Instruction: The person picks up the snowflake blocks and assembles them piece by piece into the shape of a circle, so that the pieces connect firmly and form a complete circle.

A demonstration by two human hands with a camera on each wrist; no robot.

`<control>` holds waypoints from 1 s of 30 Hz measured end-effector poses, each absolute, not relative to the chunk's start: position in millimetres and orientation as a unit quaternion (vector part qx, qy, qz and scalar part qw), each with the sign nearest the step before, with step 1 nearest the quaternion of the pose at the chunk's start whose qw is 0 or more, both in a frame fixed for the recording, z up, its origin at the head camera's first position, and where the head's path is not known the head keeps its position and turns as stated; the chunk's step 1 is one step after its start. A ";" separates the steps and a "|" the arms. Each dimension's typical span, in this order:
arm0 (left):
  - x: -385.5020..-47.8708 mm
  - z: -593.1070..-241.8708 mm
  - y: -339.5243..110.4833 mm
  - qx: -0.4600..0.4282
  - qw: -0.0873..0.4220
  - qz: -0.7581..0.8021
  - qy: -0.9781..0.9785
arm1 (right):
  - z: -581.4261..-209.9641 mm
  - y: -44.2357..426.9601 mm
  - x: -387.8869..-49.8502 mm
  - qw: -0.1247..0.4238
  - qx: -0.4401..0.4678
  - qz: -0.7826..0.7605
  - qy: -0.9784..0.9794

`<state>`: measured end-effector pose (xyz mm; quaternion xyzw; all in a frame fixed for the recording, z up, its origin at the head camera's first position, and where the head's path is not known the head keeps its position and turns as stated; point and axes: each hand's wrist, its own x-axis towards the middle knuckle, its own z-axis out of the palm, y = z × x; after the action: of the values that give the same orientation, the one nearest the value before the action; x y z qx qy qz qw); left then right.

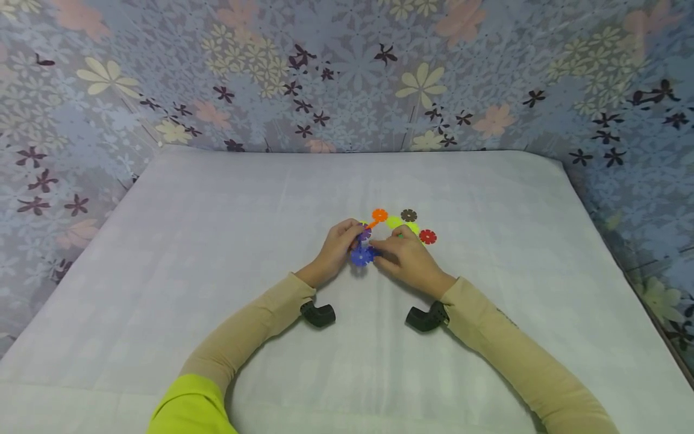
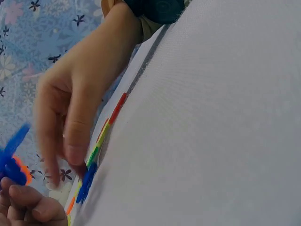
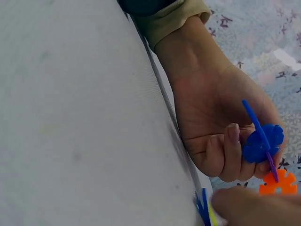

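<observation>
In the head view my left hand [image 1: 337, 250] pinches several joined plastic snowflake discs. Among them are a blue disc [image 1: 360, 257], a purple disc [image 1: 364, 231] and an orange disc [image 1: 372, 225] seen edge-on. The right wrist view shows this piece from the side, with blue discs [image 3: 264, 142] in the fingers and the orange disc [image 3: 280, 182] at its far end. My right hand [image 1: 406, 259] is beside the piece, its fingers loosely bent and partly blurred. In the left wrist view its fingertips are next to blue discs [image 2: 86, 182] on the table; no disc shows in its grasp.
Past the hands, more discs lie on the white-covered table [image 1: 217, 199]: orange [image 1: 380, 214], brown [image 1: 409, 215], red [image 1: 428, 236] and yellow-green [image 1: 394, 223]. The right hand partly hides this group. Floral cloth [image 1: 347, 72] hangs behind the table. Black mounts [image 1: 318, 314] protrude at both wrists.
</observation>
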<state>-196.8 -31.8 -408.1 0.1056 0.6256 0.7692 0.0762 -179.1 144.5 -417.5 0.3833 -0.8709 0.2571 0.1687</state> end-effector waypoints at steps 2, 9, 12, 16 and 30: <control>-196.6 -408.0 -31.4 0.106 0.084 0.762 0.634 | -417.0 144.8 -178.6 0.177 0.379 0.247 -0.874; -197.5 -409.5 -31.7 0.118 0.082 0.740 0.657 | -416.1 144.1 -175.5 0.108 0.317 0.334 -0.881; -197.8 -409.8 -33.1 0.134 0.069 0.732 0.664 | -414.8 144.5 -174.4 0.084 0.277 0.389 -0.875; -197.6 -408.2 -35.1 0.150 0.063 0.717 0.677 | -412.6 149.0 -175.8 0.101 0.222 0.463 -0.852; -200.2 -407.8 -37.0 0.199 0.087 0.621 0.753 | -406.3 151.8 -177.8 -0.048 0.188 0.673 -0.714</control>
<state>-200.2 -37.0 -407.8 0.1988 0.7530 0.6212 0.0872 -177.8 151.8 -406.3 0.1882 -0.7138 0.6729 -0.0484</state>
